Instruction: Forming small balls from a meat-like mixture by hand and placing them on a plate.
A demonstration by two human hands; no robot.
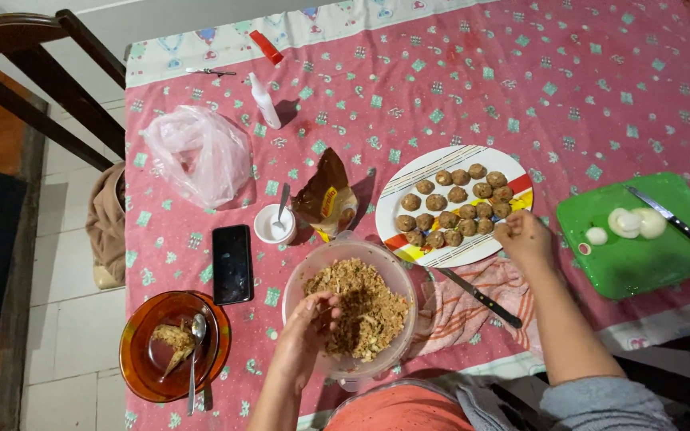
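Note:
My left hand (307,326) reaches into a clear bowl (397,271) of brown minced mixture (365,299), its fingers closed on a pinch of the mix. My right hand (525,237) rests at the near right edge of a white striped plate (421,172) that holds several brown balls (457,209); its fingers touch a ball at the plate's rim. I cannot tell whether the hand still grips that ball.
A black-handled knife (481,299) lies on a striped cloth (473,315) by the bowl. A green cutting board (640,259) with peeled onion and a knife sits right. A phone (232,263), amber plate with spoon (141,359), small white cup (269,227), plastic bag (201,156) lie left.

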